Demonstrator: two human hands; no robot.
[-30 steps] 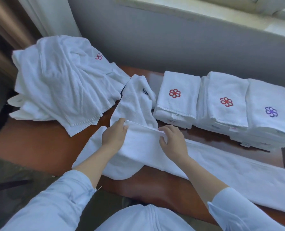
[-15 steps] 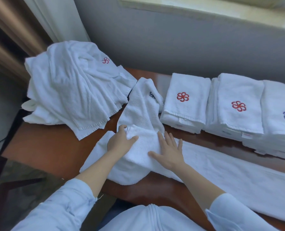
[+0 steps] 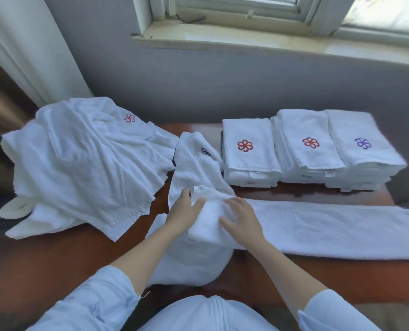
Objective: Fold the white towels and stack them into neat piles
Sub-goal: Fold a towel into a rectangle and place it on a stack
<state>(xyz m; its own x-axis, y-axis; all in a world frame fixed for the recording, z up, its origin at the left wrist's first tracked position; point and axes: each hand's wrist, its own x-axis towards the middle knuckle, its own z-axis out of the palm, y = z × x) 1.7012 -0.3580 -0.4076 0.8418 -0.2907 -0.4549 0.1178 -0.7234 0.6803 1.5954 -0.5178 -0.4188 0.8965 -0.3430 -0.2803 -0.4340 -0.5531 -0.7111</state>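
A long white towel (image 3: 330, 228), folded lengthwise, lies across the wooden table (image 3: 55, 259). Its bunched left end (image 3: 193, 259) hangs over the front edge. My left hand (image 3: 185, 211) rests on that bunched part with the thumb spread out. My right hand (image 3: 242, 219), blurred, lies on the towel beside it with its fingers spread. Behind my hands lies a loose towel with a dark logo (image 3: 193, 163). A heap of unfolded towels (image 3: 79, 158) sits at the left. Three stacks of folded towels (image 3: 248, 151) (image 3: 308, 144) (image 3: 363, 144) stand in a row at the back right.
A grey wall and a window sill (image 3: 246, 44) run behind the table. A white curtain (image 3: 31, 44) hangs at the left. The table's right edge is just past the last stack.
Both hands let go of the towel's folded edge and now lie flat on it. The camera has tilted up, so the window shows.
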